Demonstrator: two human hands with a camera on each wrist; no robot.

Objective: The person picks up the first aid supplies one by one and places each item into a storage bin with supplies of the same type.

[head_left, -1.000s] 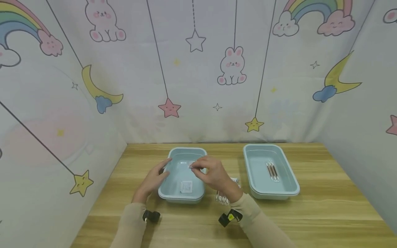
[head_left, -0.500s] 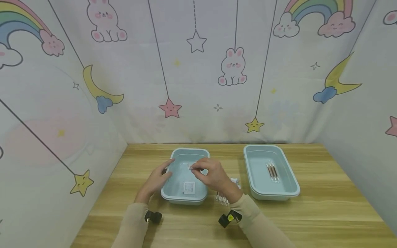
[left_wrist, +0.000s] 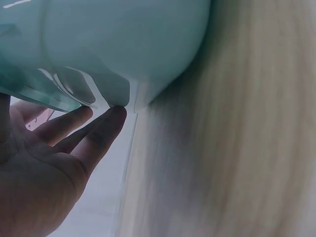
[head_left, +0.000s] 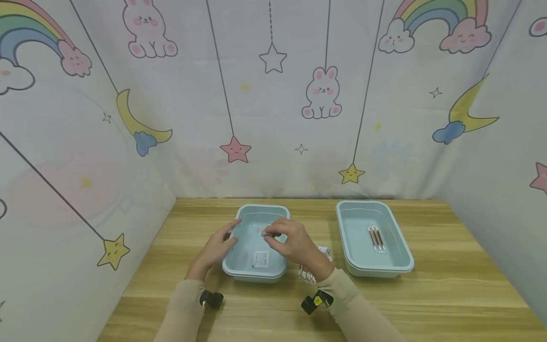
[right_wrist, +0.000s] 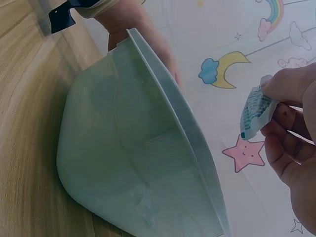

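A light blue plastic basin (head_left: pixel 277 274) stands left of centre on the table, with a flat square white packet (head_left: pixel 261 259) lying inside it. My left hand (head_left: pixel 215 249) is at its left rim; in the left wrist view the extended fingers (left_wrist: pixel 101 140) touch the basin's outer wall (left_wrist: pixel 123 44). Above the basin, my right hand (head_left: pixel 292 240) pinches a small white packet with teal print (right_wrist: pixel 256 111) between thumb and fingers. In the head view the fingers hide most of that packet.
On the right stands a second light blue basin (head_left: pixel 401 267) with several brown-shafted cotton swabs (head_left: pixel 376 239) in it. More clear-wrapped swabs (head_left: pixel 306 274) and a white packet (head_left: pixel 325 251) lie on the wooden table between the basins, partly behind my right wrist.
The left basin has shifted slightly to the right, along with my left hand and the packet inside. My right hand keeps pinching its packet in nearly the same place.
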